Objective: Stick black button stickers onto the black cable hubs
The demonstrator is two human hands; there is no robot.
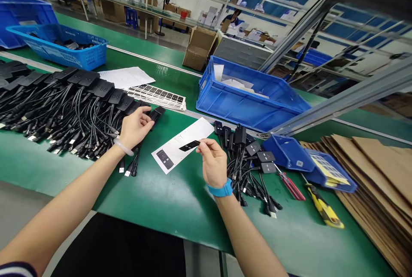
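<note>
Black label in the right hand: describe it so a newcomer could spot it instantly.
On the green table, find the white sheet between two heaps of cables. Over it is the black label, thin with small light marks. The other label lies flat on the sheet; this one is pinched by the right hand.

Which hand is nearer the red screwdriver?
Right. The right hand holds a black sticker to the left of the screwdriver, across some cables; the left hand is farther left, at a black device.

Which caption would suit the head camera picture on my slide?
Right hand holding a black label over a white sheet; left hand at a cabled black device on a green table.
</note>
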